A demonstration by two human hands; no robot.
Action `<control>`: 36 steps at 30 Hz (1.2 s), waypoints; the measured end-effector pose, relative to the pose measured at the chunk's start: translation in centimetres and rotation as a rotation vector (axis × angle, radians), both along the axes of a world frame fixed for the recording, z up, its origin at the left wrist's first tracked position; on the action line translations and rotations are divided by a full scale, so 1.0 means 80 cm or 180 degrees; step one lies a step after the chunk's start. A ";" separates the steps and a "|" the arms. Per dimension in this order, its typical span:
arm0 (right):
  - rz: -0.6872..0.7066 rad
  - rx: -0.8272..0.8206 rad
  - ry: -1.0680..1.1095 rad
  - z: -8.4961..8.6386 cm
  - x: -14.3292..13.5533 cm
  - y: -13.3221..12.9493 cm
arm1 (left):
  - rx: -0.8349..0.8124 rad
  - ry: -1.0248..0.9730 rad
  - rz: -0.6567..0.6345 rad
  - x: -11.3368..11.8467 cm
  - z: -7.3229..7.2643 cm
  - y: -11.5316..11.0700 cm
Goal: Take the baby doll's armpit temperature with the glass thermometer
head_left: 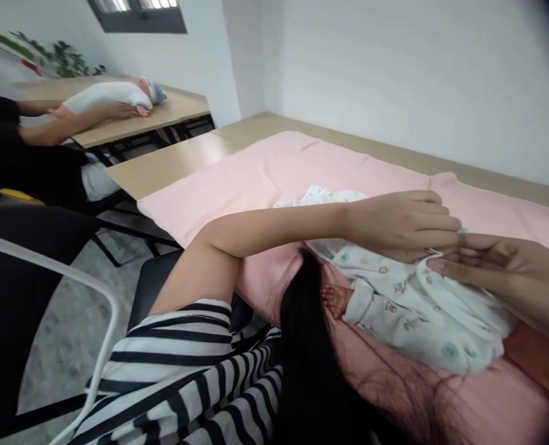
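A baby doll [336, 300] lies on its back on the pink cloth, in a white printed baby gown [407, 306]. Its brown hand sticks out of a turned-up sleeve, and part of it is dark at the right edge. Over the chest, my left hand [402, 224] is closed in a pinch on a thin white tie string [434, 252] of the gown. My right hand [501, 262] meets it from the right, thumb and fingers pinched on the same string or the cloth edge beside it; the fingers hide exactly which.
The pink cloth [256, 173] covers much of the wooden table [177, 164] along the wall. Long dark hair [306, 321] hangs over the near edge. At the far left, another person's hand [119, 110] touches a white-dressed doll [107, 96]. Black chairs [24, 278] stand nearby.
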State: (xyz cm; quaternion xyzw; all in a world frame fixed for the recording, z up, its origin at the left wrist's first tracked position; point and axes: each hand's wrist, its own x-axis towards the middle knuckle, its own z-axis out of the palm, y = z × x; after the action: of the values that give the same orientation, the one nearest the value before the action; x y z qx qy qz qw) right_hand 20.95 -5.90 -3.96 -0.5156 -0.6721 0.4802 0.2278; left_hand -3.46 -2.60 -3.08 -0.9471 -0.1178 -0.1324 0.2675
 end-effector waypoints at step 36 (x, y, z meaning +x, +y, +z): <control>0.0583 0.1986 -0.2537 0.050 0.030 -0.052 | -0.1973 0.0335 -0.0911 -0.037 0.038 -0.094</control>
State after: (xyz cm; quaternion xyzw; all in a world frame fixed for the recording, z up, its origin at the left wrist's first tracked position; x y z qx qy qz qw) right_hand 23.36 -10.05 0.06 -0.5051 -0.8604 0.0410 0.0540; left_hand -6.40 -10.15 -0.03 -0.9958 -0.0044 -0.0775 -0.0485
